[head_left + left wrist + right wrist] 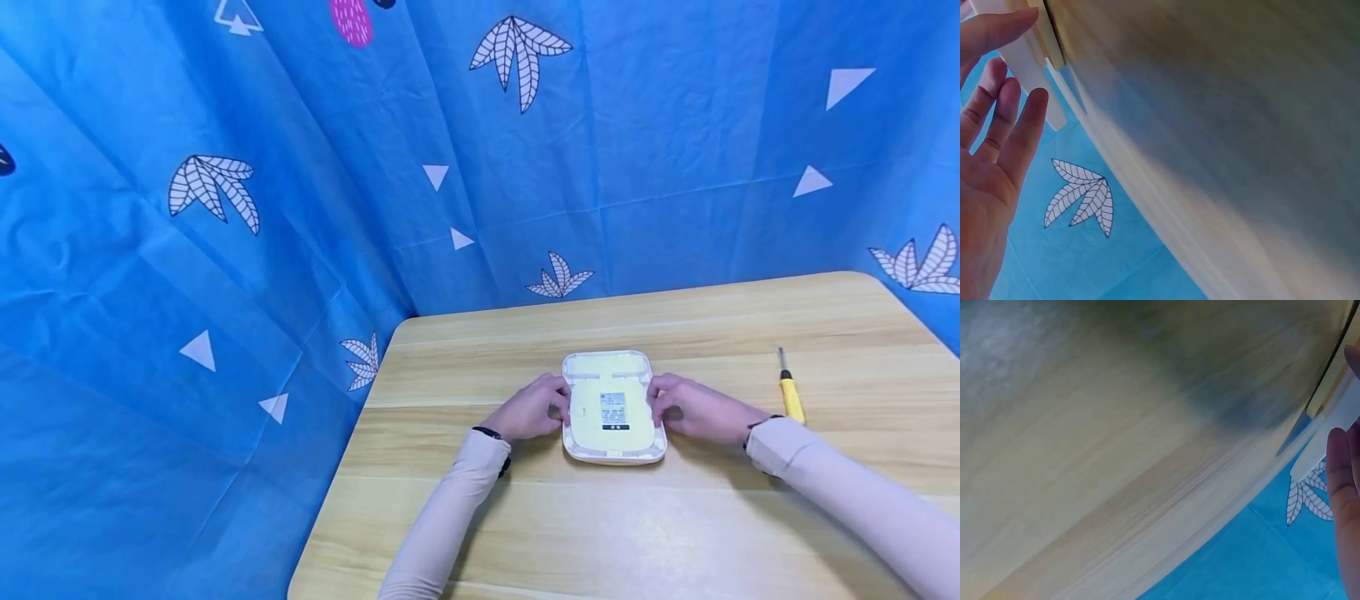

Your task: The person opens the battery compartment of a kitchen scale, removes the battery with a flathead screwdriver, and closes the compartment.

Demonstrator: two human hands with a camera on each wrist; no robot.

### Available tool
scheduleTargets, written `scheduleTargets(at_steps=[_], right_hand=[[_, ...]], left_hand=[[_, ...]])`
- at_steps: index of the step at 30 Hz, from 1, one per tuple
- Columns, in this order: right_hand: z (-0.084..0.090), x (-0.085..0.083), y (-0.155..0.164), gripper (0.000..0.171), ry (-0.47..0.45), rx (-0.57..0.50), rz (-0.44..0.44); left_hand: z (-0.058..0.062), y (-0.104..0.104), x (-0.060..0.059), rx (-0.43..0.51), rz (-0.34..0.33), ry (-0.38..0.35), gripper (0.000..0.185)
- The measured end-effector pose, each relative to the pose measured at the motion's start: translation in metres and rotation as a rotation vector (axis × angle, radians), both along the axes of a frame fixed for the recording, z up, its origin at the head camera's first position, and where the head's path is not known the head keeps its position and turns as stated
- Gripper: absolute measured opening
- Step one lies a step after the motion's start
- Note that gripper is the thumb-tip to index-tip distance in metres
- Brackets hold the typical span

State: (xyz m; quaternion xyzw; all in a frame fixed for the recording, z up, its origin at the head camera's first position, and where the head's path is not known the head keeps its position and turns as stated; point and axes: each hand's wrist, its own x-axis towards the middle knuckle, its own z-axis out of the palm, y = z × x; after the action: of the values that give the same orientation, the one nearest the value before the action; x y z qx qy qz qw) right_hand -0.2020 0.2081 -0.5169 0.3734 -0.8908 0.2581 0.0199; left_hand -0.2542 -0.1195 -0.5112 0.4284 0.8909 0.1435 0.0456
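A flat white device (611, 408) with rounded corners lies underside up on the wooden table (675, 533), a small printed label at its middle. My left hand (557, 405) holds its left edge. In the left wrist view the thumb and fingers (1025, 119) sit on either side of the device's white rim (1025, 62). My right hand (662, 406) holds the right edge. In the right wrist view only a fingertip (1341, 481) and a strip of the device (1335, 434) show. Both arms wear pale sleeves.
A screwdriver (789, 393) with a yellow handle lies on the table to the right of my right hand. A blue patterned cloth (225, 250) hangs behind and to the left of the table. The table's left edge is close to my left arm.
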Motion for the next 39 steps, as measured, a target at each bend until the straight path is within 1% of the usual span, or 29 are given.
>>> scheduleTargets(at_steps=[3, 7, 10, 15, 18, 21, 24, 26, 28, 30, 33, 36, 39], right_hand=[[-0.001, 0.001, 0.0, 0.033, 0.006, 0.021, 0.01], [0.001, 0.001, 0.001, 0.03, 0.002, 0.025, 0.007], [0.004, 0.002, 0.002, 0.028, -0.021, 0.026, 0.002], [0.008, 0.005, 0.005, 0.026, -0.071, 0.024, 0.001], [0.011, 0.007, 0.007, 0.022, -0.132, 0.006, -0.038], [0.015, 0.007, 0.012, 0.018, -0.172, -0.031, -0.102], [0.018, 0.007, 0.018, 0.016, -0.159, -0.072, -0.136], [0.019, 0.007, 0.022, 0.014, -0.18, -0.115, -0.138], [0.021, 0.008, 0.026, 0.015, -0.229, -0.148, -0.135], [0.022, 0.01, 0.026, 0.019, -0.295, -0.173, -0.157], [0.024, 0.015, 0.025, 0.031, -0.445, -0.236, -0.173], [0.024, 0.021, 0.023, 0.042, -0.597, -0.32, -0.201], [0.023, 0.025, 0.023, 0.051, -0.744, -0.382, -0.25]], left_hand=[[-0.001, 0.0, 0.001, -0.016, -0.005, 0.019, 0.019], [-0.001, 0.0, 0.002, -0.024, -0.031, 0.058, 0.019], [-0.002, 0.0, 0.002, -0.033, -0.035, 0.076, 0.018], [-0.002, 0.001, 0.002, -0.035, -0.041, 0.081, 0.019], [-0.002, 0.002, 0.002, -0.033, -0.048, 0.087, 0.019], [-0.003, 0.002, 0.002, -0.033, -0.044, 0.087, 0.019], [-0.002, 0.001, 0.003, -0.025, -0.034, 0.066, 0.019], [-0.002, -0.002, 0.003, -0.005, -0.019, 0.028, 0.018], [0.0, -0.006, 0.003, 0.036, 0.004, -0.04, 0.017], [0.002, -0.01, 0.003, 0.094, 0.038, -0.114, 0.016], [0.008, -0.012, 0.003, 0.22, 0.09, -0.214, 0.014], [0.01, -0.012, 0.0, 0.359, 0.154, -0.287, 0.02], [0.009, -0.012, -0.005, 0.488, 0.256, -0.377, 0.028]])
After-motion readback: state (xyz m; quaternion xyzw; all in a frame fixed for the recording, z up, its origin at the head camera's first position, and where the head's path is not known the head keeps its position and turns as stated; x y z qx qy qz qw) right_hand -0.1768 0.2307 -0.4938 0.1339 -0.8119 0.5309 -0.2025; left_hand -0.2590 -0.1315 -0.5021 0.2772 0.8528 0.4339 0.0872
